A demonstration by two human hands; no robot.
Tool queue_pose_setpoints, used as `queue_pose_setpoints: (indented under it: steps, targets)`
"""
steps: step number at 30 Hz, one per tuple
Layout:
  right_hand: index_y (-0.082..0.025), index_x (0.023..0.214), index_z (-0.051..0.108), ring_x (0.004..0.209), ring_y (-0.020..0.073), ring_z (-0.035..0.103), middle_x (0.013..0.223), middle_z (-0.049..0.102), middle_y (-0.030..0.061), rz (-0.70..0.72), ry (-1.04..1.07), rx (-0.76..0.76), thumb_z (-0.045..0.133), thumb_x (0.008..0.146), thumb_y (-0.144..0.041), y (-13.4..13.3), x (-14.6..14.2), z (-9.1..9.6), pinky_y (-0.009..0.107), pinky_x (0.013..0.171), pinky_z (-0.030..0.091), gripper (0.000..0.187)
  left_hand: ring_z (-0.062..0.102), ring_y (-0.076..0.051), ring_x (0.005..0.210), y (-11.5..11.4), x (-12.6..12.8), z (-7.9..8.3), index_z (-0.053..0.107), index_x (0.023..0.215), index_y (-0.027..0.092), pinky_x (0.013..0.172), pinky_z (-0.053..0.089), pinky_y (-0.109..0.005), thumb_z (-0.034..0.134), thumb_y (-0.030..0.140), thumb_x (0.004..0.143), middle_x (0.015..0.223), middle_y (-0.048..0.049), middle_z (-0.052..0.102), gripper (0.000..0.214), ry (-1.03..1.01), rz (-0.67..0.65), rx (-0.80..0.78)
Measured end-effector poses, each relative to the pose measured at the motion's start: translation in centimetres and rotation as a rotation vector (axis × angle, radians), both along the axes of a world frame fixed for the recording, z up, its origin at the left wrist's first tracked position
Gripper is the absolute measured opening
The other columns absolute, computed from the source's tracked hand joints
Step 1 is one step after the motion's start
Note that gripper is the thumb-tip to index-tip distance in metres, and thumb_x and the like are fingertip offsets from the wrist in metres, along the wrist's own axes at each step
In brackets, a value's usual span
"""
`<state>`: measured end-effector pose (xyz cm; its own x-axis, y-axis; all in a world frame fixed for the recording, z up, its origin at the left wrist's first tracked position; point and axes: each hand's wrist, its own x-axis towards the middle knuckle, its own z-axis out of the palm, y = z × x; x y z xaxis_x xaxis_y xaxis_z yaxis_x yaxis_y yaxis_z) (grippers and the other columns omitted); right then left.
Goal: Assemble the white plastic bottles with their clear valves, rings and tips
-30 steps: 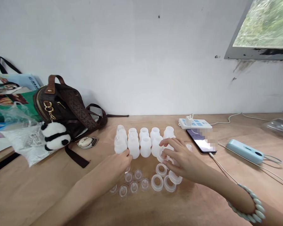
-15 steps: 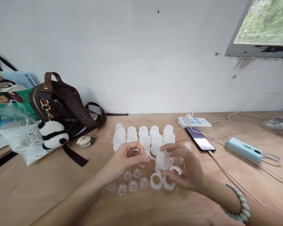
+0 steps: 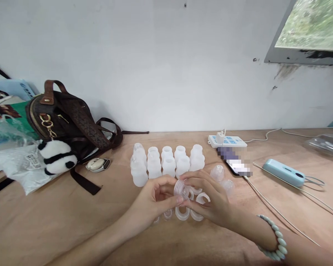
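The left hand [image 3: 152, 199] and right hand [image 3: 212, 195] together grasp 1 translucent ribbed piece [image 3: 179, 188] above the table [image 3: 177, 244]. Beneath lie loose rings [image 3: 182, 216], partly hidden. Farther right sit 2 clear domes [image 3: 218, 172]; farther left, white bottles [image 3: 168, 167] stand in 2 rows.

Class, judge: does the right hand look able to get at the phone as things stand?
Probably yes, after letting go: the right hand grips the ribbed ring, and the clear domes before the phone look low enough to reach over.
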<state>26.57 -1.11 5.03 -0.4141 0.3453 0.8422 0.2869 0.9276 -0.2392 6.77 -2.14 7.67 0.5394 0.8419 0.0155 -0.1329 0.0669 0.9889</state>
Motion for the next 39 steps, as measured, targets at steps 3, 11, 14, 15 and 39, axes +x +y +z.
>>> queue_pose_setpoints:
  steps: [3, 11, 14, 15, 39]
  targets:
    - [-0.016, 0.108, 0.052, 0.097, 0.0207, 0.063, 0.110, 0.065, 0.0137, -0.050, -0.014, 0.005, 0.067, 0.094, -0.029, 0.0, 0.1, 0.0, 0.033, 0.079, 0.053, 0.024, 0.065, -0.014, 0.074, 0.0, 0.1, -0.3, 0.070, 0.088, 0.016, 0.069, 0.050, -0.023, 0.083, 0.036, 0.077, 0.082, -0.0013, 0.071, 0.026, -0.013, 0.057, 0.021]
    - [-0.021, 0.082, 0.049, 0.064, 0.0166, 0.049, 0.074, 0.057, 0.0026, -0.166, -0.201, 0.018, 0.046, 0.102, -0.025, 0.0, 0.2, 0.5, 0.028, 0.057, 0.040, 0.021, 0.062, -0.017, 0.078, -0.5, 0.3, 0.0, 0.065, 0.081, 0.016, 0.071, 0.050, -0.028, 0.071, 0.032, 0.085, 0.083, -0.0022, 0.064, 0.017, 0.205, 0.209, 0.287]
    - [-0.021, 0.081, 0.049, 0.062, 0.0146, 0.051, 0.072, 0.057, 0.0009, -0.076, -0.178, -0.124, 0.041, 0.103, -0.020, -0.1, 0.1, 0.7, 0.025, 0.057, 0.041, 0.023, 0.061, -0.016, 0.080, -0.9, 0.3, -0.1, 0.056, 0.087, 0.021, 0.073, 0.050, -0.028, 0.072, 0.029, 0.085, 0.086, 0.0005, 0.061, 0.018, 0.205, 0.244, 0.320]
    - [-0.021, 0.082, 0.048, 0.062, 0.0140, 0.052, 0.071, 0.057, 0.0000, -0.041, -0.154, -0.186, 0.041, 0.103, -0.020, -0.2, 0.0, 0.7, 0.025, 0.057, 0.042, 0.023, 0.062, -0.016, 0.080, -1.1, 0.3, -0.1, 0.053, 0.094, 0.023, 0.073, 0.051, -0.028, 0.072, 0.028, 0.085, 0.088, 0.0017, 0.061, 0.022, 0.190, 0.258, 0.319]
    - [-0.023, 0.078, 0.046, 0.065, 0.0141, 0.052, 0.069, 0.055, -0.0004, 0.259, -0.156, -0.343, 0.042, 0.104, -0.028, -1.5, 1.0, 3.5, 0.026, 0.058, 0.044, 0.027, 0.060, -0.014, 0.064, -1.3, -2.0, 3.1, 0.059, 0.081, 0.021, 0.061, 0.048, -0.024, 0.088, 0.023, 0.061, 0.072, 0.0035, 0.066, 0.035, 0.311, 0.133, 0.572]
